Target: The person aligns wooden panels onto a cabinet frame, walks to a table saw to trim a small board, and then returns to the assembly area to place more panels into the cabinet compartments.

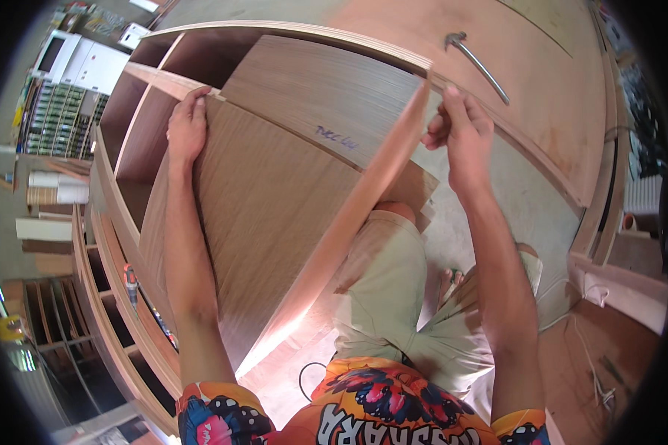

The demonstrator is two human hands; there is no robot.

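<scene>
A wooden cabinet carcass (148,96) with compartments tilts over my legs, with a wood-grain panel (267,208) lying across it and a greyer board (319,89) beside that, marked with handwriting. My left hand (188,126) grips the top edge of the nearer panel by the dividers. Just outside the carcass's right corner, beside a pale wooden side strip (378,178), my right hand (460,133) has curled fingers; whatever they may hold is hidden.
A claw hammer (482,70) rests on a large plywood sheet (542,126) at upper right. A drill (132,285) sits on timber framing at left, near more shelving (56,319). White cables (571,319) trail at lower right. Stacked materials (56,185) line the left side.
</scene>
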